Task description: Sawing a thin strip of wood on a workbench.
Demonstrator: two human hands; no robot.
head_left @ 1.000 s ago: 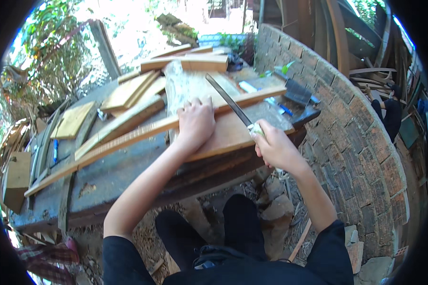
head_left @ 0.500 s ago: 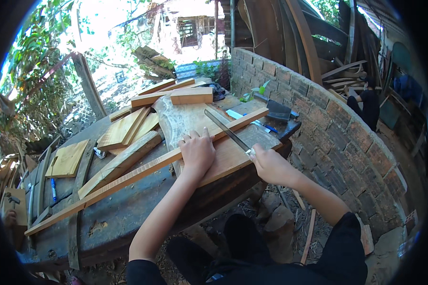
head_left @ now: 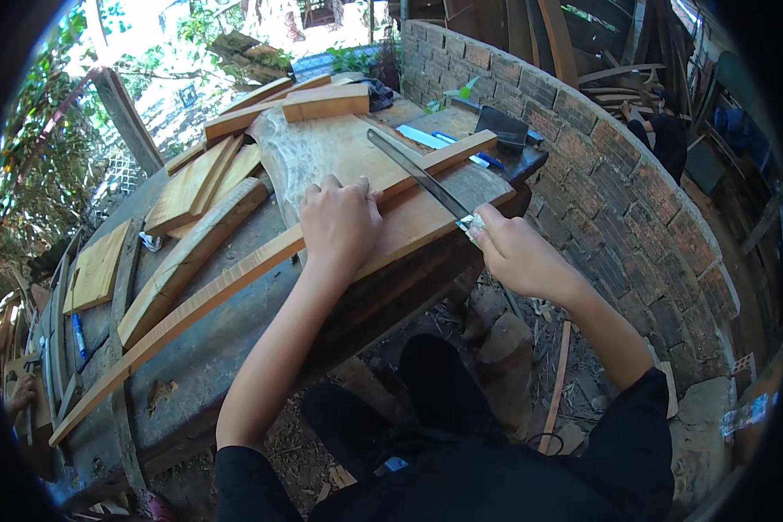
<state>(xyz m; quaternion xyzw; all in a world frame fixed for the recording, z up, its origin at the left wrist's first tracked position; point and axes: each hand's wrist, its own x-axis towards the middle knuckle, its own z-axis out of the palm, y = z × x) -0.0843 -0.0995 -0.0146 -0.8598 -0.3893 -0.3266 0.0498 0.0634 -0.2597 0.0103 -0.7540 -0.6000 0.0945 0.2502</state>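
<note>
A long wooden strip [head_left: 191,306] runs diagonally over the bench, its far end resting on a broad wooden slab [head_left: 309,161]. My left hand [head_left: 337,224] is closed over the strip, fingers curled round its top. In my right hand [head_left: 524,250] is a long, flat, dark metal file [head_left: 416,172], gripped by a handle with pale wrapping. The file lies across the strip, to the right of my left hand, its tip pointing away from me. Whether it touches the wood along its whole width, I cannot tell.
Several boards and offcuts [head_left: 187,187] lie on the dark bench [head_left: 183,374]. A blue pen [head_left: 78,337] is at the left, and a dark box-like thing [head_left: 500,126] sits at the far right corner. A brick wall [head_left: 600,157] curves along the right. Another person's hand [head_left: 22,393] shows at far left.
The view has tilted and shifted slightly. My right hand has drawn the file a little toward me and to the right. My left hand stays on the strip.
</note>
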